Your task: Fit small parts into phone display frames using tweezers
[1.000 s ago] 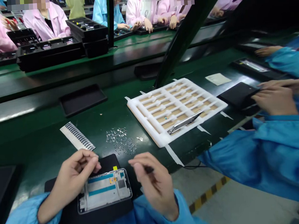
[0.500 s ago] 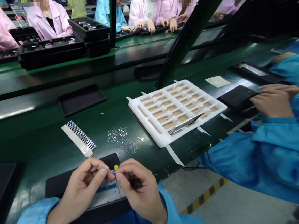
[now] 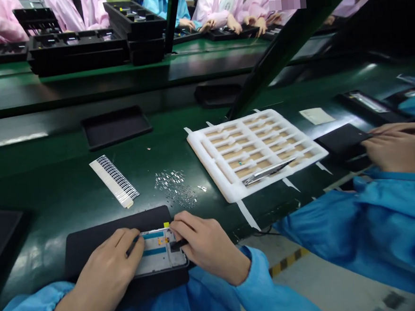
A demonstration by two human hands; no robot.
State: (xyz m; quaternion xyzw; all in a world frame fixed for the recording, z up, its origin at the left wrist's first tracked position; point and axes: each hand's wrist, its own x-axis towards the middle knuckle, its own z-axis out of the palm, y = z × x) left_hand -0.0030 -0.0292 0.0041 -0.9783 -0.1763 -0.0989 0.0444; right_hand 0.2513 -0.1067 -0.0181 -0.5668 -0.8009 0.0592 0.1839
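Note:
A phone frame point(image 3: 154, 266) with a silvery inside and blue strips lies on a black pad point(image 3: 89, 244) before me. My left hand point(image 3: 110, 262) grips its left end, fingers bent over the edge; a dark strip shows between them, and I cannot tell what it is. At the frame's right end my right hand point(image 3: 208, 245) is closed on a dark, narrow-tipped tool point(image 3: 178, 244). Its tip is over the inside of the frame, near a small orange flex piece point(image 3: 163, 241). A yellow tab point(image 3: 166, 224) sticks up at the top edge, beside the right fingertips.
Small clear and silvery pieces point(image 3: 176, 186) lie scattered beyond the pad, beside a striped strip sheet point(image 3: 113, 181). A white slotted tray point(image 3: 236, 193) is taped down at right, with a thin panel point(image 3: 269, 171) lying across it. A co-worker's hands point(image 3: 394, 149) work farther right.
My hands have parted from a shared pinch above the frame. The left has settled on the frame's left end; the right has lowered to its right end with the dark tool.

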